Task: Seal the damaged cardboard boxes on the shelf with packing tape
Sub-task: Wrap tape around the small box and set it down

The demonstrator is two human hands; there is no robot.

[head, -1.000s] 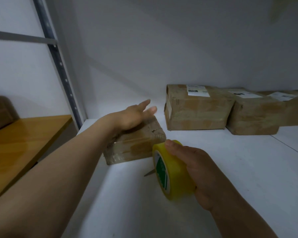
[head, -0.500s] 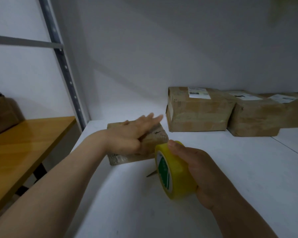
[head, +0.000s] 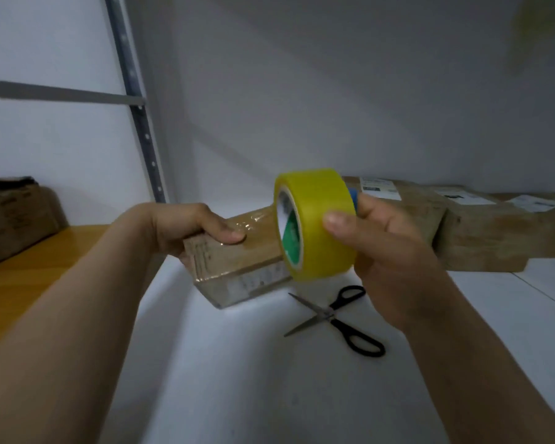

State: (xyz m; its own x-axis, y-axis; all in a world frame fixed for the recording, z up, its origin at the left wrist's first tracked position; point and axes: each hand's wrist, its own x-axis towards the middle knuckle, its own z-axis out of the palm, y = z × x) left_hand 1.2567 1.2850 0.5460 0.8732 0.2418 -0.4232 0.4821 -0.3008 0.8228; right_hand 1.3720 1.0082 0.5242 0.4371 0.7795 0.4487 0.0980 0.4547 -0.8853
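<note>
A small flat cardboard box (head: 237,261), partly wrapped in clear tape, is lifted and tilted above the white shelf (head: 237,379). My left hand (head: 189,229) grips its left end, thumb on top. My right hand (head: 388,251) holds a yellow roll of packing tape (head: 321,222) upright in front of the box's right end, thumb on the roll's outer face. Black-handled scissors (head: 337,318) lie open on the shelf below the roll. More labelled cardboard boxes (head: 481,238) stand in a row at the back right.
A perforated metal shelf upright (head: 135,107) rises at the left. Beyond it sits a wooden surface (head: 23,270) with a dark cardboard box (head: 13,216) on it. The shelf's back wall is close behind the boxes.
My left hand went from pressing flat on the small box to gripping it and lifting it toward me. My right hand raised the tape roll, uncovering the scissors.
</note>
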